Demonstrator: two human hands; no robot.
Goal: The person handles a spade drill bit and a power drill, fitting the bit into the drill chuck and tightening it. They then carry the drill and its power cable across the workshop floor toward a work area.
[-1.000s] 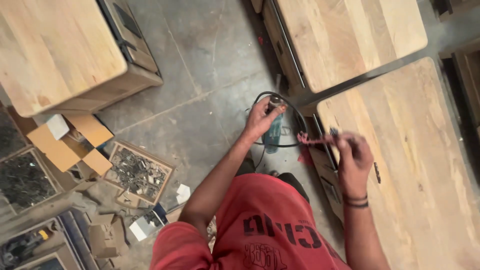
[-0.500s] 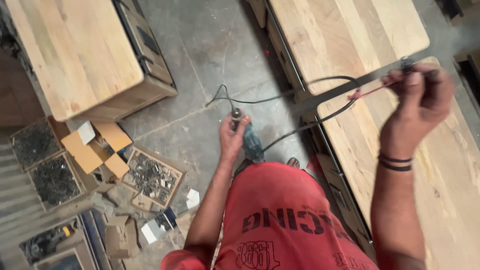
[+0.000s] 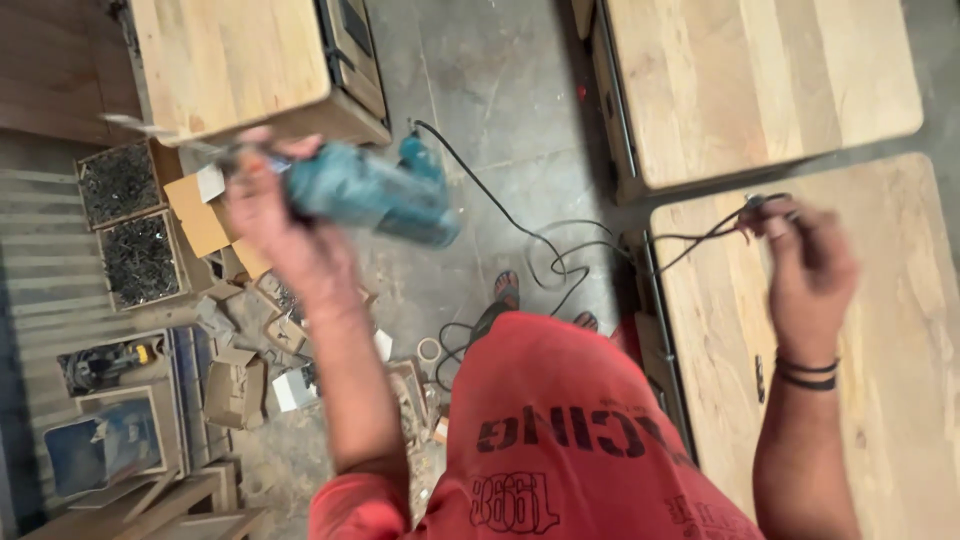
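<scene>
My left hand (image 3: 275, 225) grips a teal power drill (image 3: 375, 195), held up at chest height and blurred by motion. The drill's black cord (image 3: 520, 235) trails from its rear, loops over the floor and rises to my right hand (image 3: 805, 265). My right hand pinches the cord above the wooden tabletop (image 3: 880, 330) on the right. Black bands circle my right wrist. I wear a red shirt with dark print.
Two more wooden tables (image 3: 235, 60) (image 3: 760, 80) stand at upper left and upper right. Open boxes of dark screws (image 3: 140, 255), cardboard scraps (image 3: 205, 215) and a roll of tape (image 3: 429, 349) litter the grey floor at left. My sandalled feet (image 3: 505, 290) stand by the cord.
My left hand has lifted the drill from near the floor up and to the left. My right hand came down a little with the cord. The view has shifted.
</scene>
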